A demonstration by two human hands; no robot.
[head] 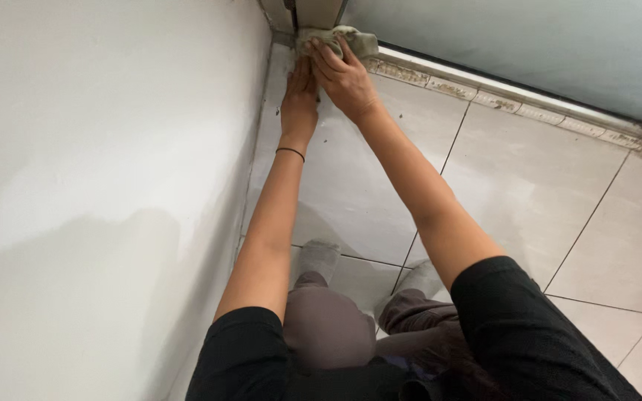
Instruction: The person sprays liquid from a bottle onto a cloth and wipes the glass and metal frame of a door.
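Hands meet in the far corner of the floor, where the white wall on the left joins a metal door track running off to the right. Right hand lies flat on a pale greenish cloth, fingers spread and pressed down on it rather than curled into a fist; the cloth is bunched up against the very corner, touching the foot of the door frame. Left hand sits just beside the right, nearer the wall, palm down on the tile with its fingertips reaching under the edge of the cloth (whether they pinch the fabric or only rest against it, I cannot tell, since the right hand covers them). A thin dark band circles the left wrist. Both arms are stretched out straight from black short sleeves. Floor tiles are large, pale grey, with dark grout lines; grime shows along the strip below the track. Above the track, a frosted blue-grey panel. Near the bottom, bent knees in brownish-grey trousers and two feet in grey socks planted on the tile, between the arms.
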